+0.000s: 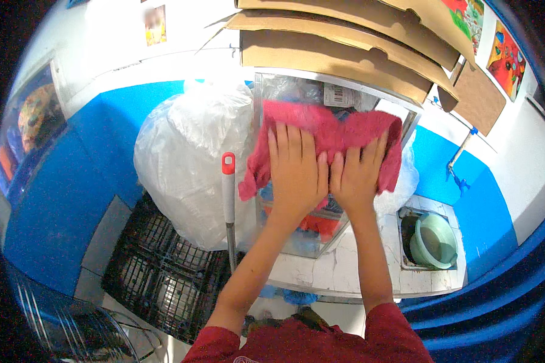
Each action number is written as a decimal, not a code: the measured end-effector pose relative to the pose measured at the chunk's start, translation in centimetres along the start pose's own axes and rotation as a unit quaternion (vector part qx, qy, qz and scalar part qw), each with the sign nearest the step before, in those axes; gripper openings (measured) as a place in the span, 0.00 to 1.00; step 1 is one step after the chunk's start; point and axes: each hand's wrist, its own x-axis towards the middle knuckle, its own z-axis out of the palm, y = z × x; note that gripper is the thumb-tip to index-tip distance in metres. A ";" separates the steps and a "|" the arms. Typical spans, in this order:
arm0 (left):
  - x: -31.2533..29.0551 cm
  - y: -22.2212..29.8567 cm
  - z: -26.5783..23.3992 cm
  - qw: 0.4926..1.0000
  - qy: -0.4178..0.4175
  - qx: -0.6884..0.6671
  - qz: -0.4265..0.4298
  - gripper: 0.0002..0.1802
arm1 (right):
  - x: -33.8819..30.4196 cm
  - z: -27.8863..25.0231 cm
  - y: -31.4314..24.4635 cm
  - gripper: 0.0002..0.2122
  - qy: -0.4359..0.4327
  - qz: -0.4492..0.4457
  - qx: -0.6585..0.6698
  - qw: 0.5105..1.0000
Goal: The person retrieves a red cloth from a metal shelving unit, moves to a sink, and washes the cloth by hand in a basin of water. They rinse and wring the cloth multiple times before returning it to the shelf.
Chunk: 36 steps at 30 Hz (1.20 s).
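A crumpled red cloth is spread across both my hands, in front of a glass-sided display case. My left hand holds its left half, fingers pointing up and lying along the fabric. On the right half, my right hand grips the cloth, with its thumb close to the left thumb. Loose cloth hangs past the outer side of each hand. It hides much of the case, where clear plastic and red and blue items show. Whether the cloth touches the glass I cannot tell.
Cardboard boxes are stacked on the case. Left of it stand a big white plastic bag, a grey handle with a red tip and a black crate. At right, a pale green basin sits in a sink beside the tiled counter.
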 end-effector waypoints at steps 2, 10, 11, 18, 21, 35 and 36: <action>-2.8 -0.2 0.4 0.999 -0.035 0.002 -0.009 0.29 | -3.2 1.1 -0.3 0.19 -0.007 0.009 0.009 1.000; -6.9 -0.7 -1.3 0.989 -0.002 -0.141 -0.031 0.34 | -10.2 -0.2 -2.9 0.22 -0.060 0.098 0.055 0.992; -6.5 -0.7 -2.2 0.989 0.029 -0.145 -0.002 0.36 | -10.0 -1.0 -3.4 0.23 -0.034 0.098 0.039 0.994; -3.6 0.5 -2.6 0.972 0.030 -0.231 0.006 0.48 | -6.1 -2.0 -4.5 0.19 0.000 0.042 -0.001 0.999; -3.9 -0.6 -2.7 0.985 0.062 -0.132 -0.089 0.38 | -4.1 -0.5 -2.0 0.18 -0.069 -0.003 0.027 0.997; -2.1 -1.2 -4.8 0.924 0.154 -0.259 -0.234 0.09 | -3.9 -2.1 -0.2 0.31 -0.144 -0.055 0.124 0.980; -2.1 -0.9 -4.7 0.921 0.174 -0.267 -0.222 0.09 | -4.2 -2.5 0.0 0.32 -0.166 -0.054 0.119 0.977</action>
